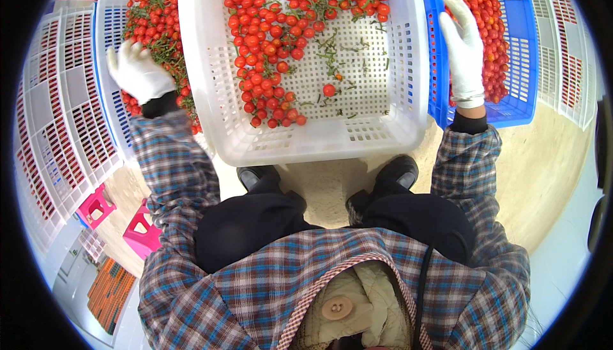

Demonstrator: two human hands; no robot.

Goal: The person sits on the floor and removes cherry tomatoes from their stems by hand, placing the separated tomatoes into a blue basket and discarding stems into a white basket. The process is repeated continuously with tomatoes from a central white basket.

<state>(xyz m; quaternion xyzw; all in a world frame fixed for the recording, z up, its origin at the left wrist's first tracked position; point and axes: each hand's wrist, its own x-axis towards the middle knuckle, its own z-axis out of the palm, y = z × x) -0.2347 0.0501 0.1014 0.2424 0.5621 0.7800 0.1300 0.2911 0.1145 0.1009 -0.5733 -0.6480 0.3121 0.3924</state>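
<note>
My left hand (140,73), in a white glove, is over a white crate (111,70) at the left, with its fingers apart and nothing visible in them. Small red tomatoes (155,22) and green stems (167,60) fill that crate. At the right, my gloved right hand (462,48) hovers by the inner side of a blue crate (519,77), thumb apart from the fingers. Loose red tomatoes (493,58) are heaped beneath it. Between my hands stands a white perforated crate (306,146) with cherry tomatoes (261,58) along its far and left sides. Stem scraps (330,60) and one tomato (329,90) dot its floor.
Stacked white crates (55,110) with red contents stand at far left, more white crates (565,48) at far right. Pink stools (143,232) are on the floor at left. My shoes (402,170) are just below the middle crate. Orange stacked items (111,292) appear at lower left.
</note>
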